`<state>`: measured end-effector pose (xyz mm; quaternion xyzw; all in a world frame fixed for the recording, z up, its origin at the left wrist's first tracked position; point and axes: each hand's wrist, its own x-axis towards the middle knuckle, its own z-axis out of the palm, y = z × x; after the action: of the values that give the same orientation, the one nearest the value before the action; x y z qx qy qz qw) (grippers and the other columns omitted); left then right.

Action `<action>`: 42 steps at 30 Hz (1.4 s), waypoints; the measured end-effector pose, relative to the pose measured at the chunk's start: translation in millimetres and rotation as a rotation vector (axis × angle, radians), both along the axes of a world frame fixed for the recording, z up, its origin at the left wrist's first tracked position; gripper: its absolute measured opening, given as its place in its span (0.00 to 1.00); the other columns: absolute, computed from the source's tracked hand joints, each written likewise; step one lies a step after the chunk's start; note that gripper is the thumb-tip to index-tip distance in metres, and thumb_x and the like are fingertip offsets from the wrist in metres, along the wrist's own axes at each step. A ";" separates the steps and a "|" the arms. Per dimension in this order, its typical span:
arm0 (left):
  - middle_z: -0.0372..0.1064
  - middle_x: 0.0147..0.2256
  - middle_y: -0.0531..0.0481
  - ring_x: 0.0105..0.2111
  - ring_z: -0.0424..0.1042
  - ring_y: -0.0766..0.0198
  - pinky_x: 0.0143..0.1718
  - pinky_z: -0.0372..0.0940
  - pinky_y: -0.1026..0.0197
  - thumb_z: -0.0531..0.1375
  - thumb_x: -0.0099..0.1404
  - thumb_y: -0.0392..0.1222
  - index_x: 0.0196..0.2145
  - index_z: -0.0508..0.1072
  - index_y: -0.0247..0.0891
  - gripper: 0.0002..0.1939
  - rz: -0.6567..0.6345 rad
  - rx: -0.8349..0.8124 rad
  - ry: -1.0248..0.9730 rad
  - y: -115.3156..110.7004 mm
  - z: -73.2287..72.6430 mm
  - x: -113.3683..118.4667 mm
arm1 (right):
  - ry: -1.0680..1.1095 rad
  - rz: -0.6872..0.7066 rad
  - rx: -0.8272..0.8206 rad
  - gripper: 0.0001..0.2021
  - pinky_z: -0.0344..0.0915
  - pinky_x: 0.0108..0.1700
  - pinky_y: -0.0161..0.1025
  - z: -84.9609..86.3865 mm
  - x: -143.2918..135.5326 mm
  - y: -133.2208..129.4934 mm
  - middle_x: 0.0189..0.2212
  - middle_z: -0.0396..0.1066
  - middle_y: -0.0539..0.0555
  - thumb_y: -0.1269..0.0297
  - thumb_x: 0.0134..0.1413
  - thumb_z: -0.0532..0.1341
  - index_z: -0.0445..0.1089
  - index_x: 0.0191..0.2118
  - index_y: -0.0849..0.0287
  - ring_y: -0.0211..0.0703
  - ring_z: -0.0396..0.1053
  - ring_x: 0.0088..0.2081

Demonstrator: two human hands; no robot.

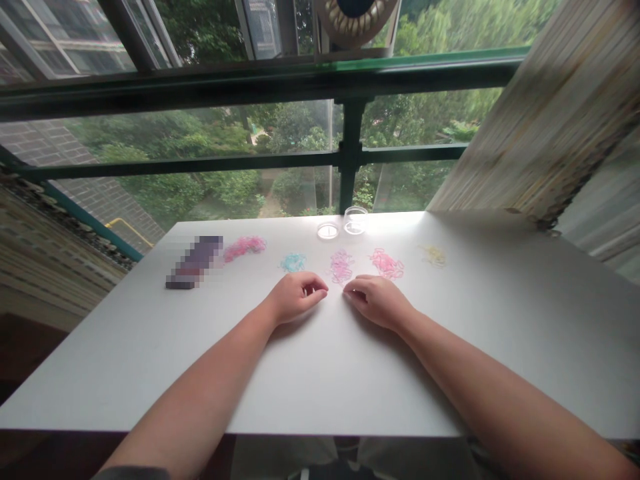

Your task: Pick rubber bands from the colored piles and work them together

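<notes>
My left hand point(299, 297) rests low over the white table, thumb and forefinger tips brought together; anything between them is too small to make out. Facing it, my right hand point(377, 300) is closed in a pinch at the near edge of a pile of lilac-pink loops point(341, 265) that look like small rubber bands. Whatever those fingertips hold cannot be made out. Just beyond the left hand lies a light blue pile point(293, 262). A pink pile point(387, 263) sits behind the right hand.
The white table point(320, 380) stands against a window with a green railing point(353, 147). A pale yellow pile point(434, 256) lies to the right, a deeper pink pile point(245, 248) to the left beside a blurred dark flat object point(195, 262). A clear round container point(355, 221) and shallow clear piece point(328, 231) stand behind.
</notes>
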<state>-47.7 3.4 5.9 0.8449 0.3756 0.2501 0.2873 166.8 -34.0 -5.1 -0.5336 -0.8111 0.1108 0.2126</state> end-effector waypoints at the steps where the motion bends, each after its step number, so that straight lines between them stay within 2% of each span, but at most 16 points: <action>1: 0.71 0.27 0.51 0.24 0.64 0.69 0.25 0.60 0.67 0.57 0.59 0.42 0.32 0.75 0.37 0.09 0.001 0.000 0.003 0.0 0.1 -0.1 | 0.002 0.035 -0.007 0.10 0.59 0.35 0.33 0.4 0.2 -0.7 0.32 0.73 0.52 0.71 0.52 0.56 0.74 0.36 0.55 0.39 0.68 0.33; 3: 0.71 0.26 0.51 0.23 0.64 0.69 0.25 0.60 0.67 0.57 0.59 0.42 0.32 0.75 0.37 0.09 0.002 0.002 0.012 0.1 0.3 -0.4 | -0.009 0.048 -0.007 0.11 0.58 0.35 0.33 1.0 0.0 -1.5 0.32 0.73 0.51 0.71 0.53 0.55 0.74 0.35 0.55 0.39 0.68 0.32; 8: 0.70 0.26 0.52 0.23 0.63 0.70 0.25 0.59 0.67 0.57 0.59 0.42 0.31 0.75 0.37 0.09 0.017 0.011 0.026 1.1 0.9 -2.2 | -0.073 -0.042 0.008 0.12 0.58 0.35 0.34 1.0 -0.2 0.3 0.32 0.74 0.53 0.69 0.56 0.53 0.75 0.35 0.55 0.41 0.69 0.33; 12: 0.71 0.27 0.51 0.23 0.63 0.70 0.25 0.59 0.67 0.57 0.59 0.42 0.31 0.75 0.37 0.09 0.024 0.011 0.030 2.3 1.0 -3.9 | -0.064 -0.051 0.020 0.12 0.59 0.36 0.34 0.3 0.3 0.4 0.33 0.74 0.53 0.68 0.56 0.53 0.75 0.36 0.55 0.41 0.69 0.34; 15: 0.71 0.28 0.51 0.24 0.64 0.69 0.26 0.60 0.66 0.57 0.59 0.42 0.32 0.75 0.38 0.09 0.024 0.006 0.029 3.2 0.2 -4.9 | -0.032 0.005 0.023 0.11 0.59 0.35 0.35 1.4 -1.0 -2.9 0.31 0.74 0.53 0.68 0.54 0.54 0.74 0.35 0.56 0.40 0.69 0.32; 19: 0.72 0.29 0.51 0.25 0.65 0.69 0.27 0.61 0.66 0.57 0.59 0.41 0.32 0.75 0.38 0.08 0.033 0.014 0.025 3.8 -1.4 -7.2 | -0.001 0.190 -0.050 0.09 0.58 0.32 0.34 3.6 -3.7 -8.6 0.26 0.73 0.51 0.68 0.52 0.55 0.74 0.34 0.56 0.38 0.66 0.27; 24: 0.72 0.30 0.51 0.27 0.67 0.67 0.29 0.62 0.65 0.57 0.58 0.42 0.31 0.74 0.38 0.08 0.097 0.040 0.032 7.1 -4.0 -12.9 | 0.037 0.207 -0.109 0.09 0.57 0.29 0.34 3.0 -2.8 -9.3 0.23 0.71 0.51 0.68 0.53 0.54 0.72 0.30 0.57 0.38 0.64 0.25; 28: 0.73 0.31 0.50 0.29 0.70 0.65 0.32 0.64 0.65 0.57 0.58 0.41 0.32 0.74 0.38 0.08 0.256 0.068 0.028 20.8 -6.9 -26.9 | 0.067 0.214 -0.149 0.09 0.58 0.30 0.34 2.7 -0.8 -8.1 0.25 0.71 0.52 0.67 0.54 0.54 0.71 0.30 0.58 0.38 0.65 0.27; 30: 0.74 0.32 0.50 0.32 0.72 0.64 0.35 0.65 0.64 0.58 0.58 0.40 0.34 0.74 0.38 0.08 0.407 0.099 0.035 33.2 -9.1 -40.2 | 0.083 0.217 -0.163 0.09 0.58 0.31 0.34 2.6 -0.3 -8.0 0.26 0.72 0.52 0.67 0.54 0.54 0.71 0.30 0.58 0.39 0.66 0.27; 32: 0.74 0.35 0.49 0.35 0.72 0.63 0.39 0.66 0.63 0.59 0.56 0.39 0.35 0.73 0.38 0.08 0.627 0.159 0.069 47.2 -11.9 -56.3 | 0.105 0.210 -0.173 0.09 0.58 0.32 0.34 2.5 -0.1 -7.7 0.26 0.72 0.52 0.66 0.54 0.54 0.71 0.30 0.58 0.39 0.67 0.28; 35: 0.72 0.41 0.42 0.43 0.70 0.56 0.46 0.63 0.56 0.60 0.55 0.39 0.41 0.71 0.35 0.14 0.800 0.189 0.085 64.5 -17.5 -77.7 | 0.138 0.190 -0.176 0.09 0.59 0.32 0.35 2.8 0.2 -7.2 0.26 0.72 0.53 0.66 0.55 0.54 0.71 0.30 0.58 0.39 0.67 0.28; 38: 0.68 0.46 0.36 0.48 0.67 0.51 0.51 0.60 0.52 0.61 0.54 0.40 0.46 0.67 0.31 0.21 0.884 0.188 0.104 72.7 -24.1 -87.4 | 0.165 0.182 -0.176 0.09 0.58 0.31 0.34 3.3 0.6 -7.2 0.25 0.71 0.52 0.65 0.55 0.54 0.70 0.30 0.59 0.39 0.66 0.27; 42: 0.64 0.51 0.34 0.53 0.64 0.52 0.55 0.56 0.54 0.60 0.54 0.40 0.53 0.61 0.30 0.29 0.920 0.177 0.125 74.4 -29.7 -87.0 | 0.190 0.177 -0.184 0.09 0.58 0.30 0.34 2.6 1.4 -7.4 0.24 0.70 0.51 0.65 0.55 0.54 0.70 0.29 0.59 0.38 0.65 0.26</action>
<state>-134.7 77.9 -23.8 0.6256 0.7047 0.3309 0.0506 168.2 -41.4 -2.5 -0.4643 -0.8175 0.2531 0.2281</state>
